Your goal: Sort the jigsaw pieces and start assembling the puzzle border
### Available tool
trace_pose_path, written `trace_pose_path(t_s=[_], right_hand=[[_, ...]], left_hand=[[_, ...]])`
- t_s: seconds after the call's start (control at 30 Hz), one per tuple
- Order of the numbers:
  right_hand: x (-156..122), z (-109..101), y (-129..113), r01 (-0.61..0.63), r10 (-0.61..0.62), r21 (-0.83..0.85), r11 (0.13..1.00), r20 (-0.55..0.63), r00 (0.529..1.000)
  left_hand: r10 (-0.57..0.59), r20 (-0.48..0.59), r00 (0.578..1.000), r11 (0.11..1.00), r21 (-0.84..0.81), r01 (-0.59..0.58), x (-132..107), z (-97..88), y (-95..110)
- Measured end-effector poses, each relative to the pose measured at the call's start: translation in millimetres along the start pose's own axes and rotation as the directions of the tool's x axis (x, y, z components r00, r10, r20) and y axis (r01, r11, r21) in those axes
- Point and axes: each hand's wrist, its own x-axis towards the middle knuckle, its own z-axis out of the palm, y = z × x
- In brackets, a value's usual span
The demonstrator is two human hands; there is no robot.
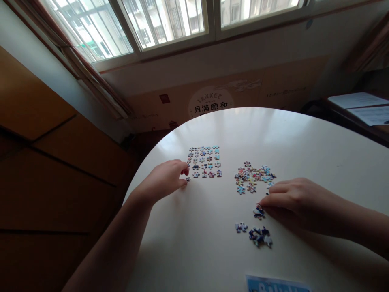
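Small jigsaw pieces [202, 160] lie in neat rows, slightly apart, on the white table. At the lower left corner of these rows is my left hand [168, 178], its thumb and index finger apart around a single small piece [188, 179]. My right hand [296, 198] rests at the right, fingertips closed on a puzzle piece [258, 207] at the top of a small dark cluster; the thumb is mostly hidden. Just above its fingers spreads a loose pile of colourful pieces [252, 174]. Nearer to me lie a dark blue and white heap [260, 237] and a small pale group [241, 227].
The round-ended white table [194, 251] has a curved far edge. A blue printed sheet or box [276, 284] shows at the bottom edge. Beyond stand a printed cardboard panel [243, 93] and barred windows; wooden cabinets [54, 174] are at left, papers [361, 105] at right.
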Motion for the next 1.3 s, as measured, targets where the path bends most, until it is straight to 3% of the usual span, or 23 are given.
trace_pose_path(t_s=[0.17,0.47,0.87,0.97,1.07,1.17,1.23,1.3], right_hand=[[0.2,-1.1,0.2,0.010,-0.010,0.005,1.000,-0.007,1.000],[-1.2,1.0,0.4,-0.011,0.011,0.014,1.000,0.011,1.000],[1.3,-3.0,-2.1,-0.016,0.016,0.013,1.000,-0.016,1.000],[1.3,-2.9,-0.9,-0.022,0.022,0.031,0.999,-0.011,1.000],[2.3,-3.0,-0.1,-0.035,0.035,0.047,0.998,-0.016,0.999],[4.0,-3.2,-0.2,-0.073,0.075,0.046,0.996,-0.034,0.997],[4.8,-2.7,-0.3,-0.116,0.117,0.022,0.993,-0.045,0.992],[5.1,-1.8,0.0,-0.146,0.146,-0.003,0.989,-0.052,0.988]], left_hand=[[-0.025,0.049,0.998,1.000,0.007,0.025,3.5,2.2,-3.7],[-0.090,0.022,0.996,0.996,0.025,0.089,5.6,0.0,0.6],[-0.083,-0.018,0.996,0.996,0.025,0.084,9.0,2.2,-0.9],[-0.067,-0.064,0.996,0.995,0.070,0.072,4.0,0.7,6.2],[0.010,-0.161,0.987,0.998,0.060,0.000,-5.4,3.3,26.3],[0.309,-0.233,0.922,0.949,0.012,-0.315,-12.5,17.3,53.2],[0.511,-0.229,0.828,0.853,0.018,-0.522,-13.4,31.9,69.3],[0.628,-0.248,0.737,0.768,0.050,-0.638,-12.1,46.8,80.8]])
